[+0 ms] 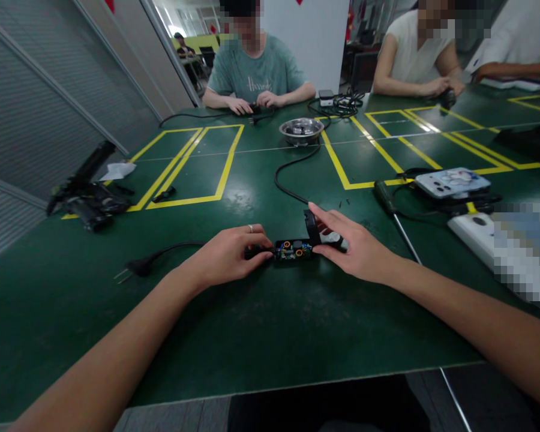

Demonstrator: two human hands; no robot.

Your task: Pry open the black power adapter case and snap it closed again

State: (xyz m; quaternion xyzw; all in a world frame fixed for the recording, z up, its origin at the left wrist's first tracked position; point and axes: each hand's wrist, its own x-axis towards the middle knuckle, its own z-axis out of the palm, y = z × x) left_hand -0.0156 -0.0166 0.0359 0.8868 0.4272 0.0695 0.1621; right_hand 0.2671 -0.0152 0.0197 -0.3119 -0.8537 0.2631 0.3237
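An opened small black case with a circuit board (293, 249) lies in front of me; copper-coloured coils show on the board. The fingers of my left hand (231, 255) are closed on the case's left end, by the cable. My right hand (357, 243) pinches a black plastic cover (312, 227), tilted up at the board's right end. Part of a grey-black piece (335, 240) shows under the right fingers; what it belongs to is hidden. A black two-pin plug (139, 266) on a cord lies left of my left hand. Another black cord (288, 191) runs from behind my right hand.
A screwdriver (384, 198) lies to the right, beside a phone (452, 182) and a white device (472, 225). Small screws (347, 203) lie beyond my right hand. A metal bowl (301, 129) stands farther back. Black parts (92, 201) are piled left. Several people sit across the green table (234, 342).
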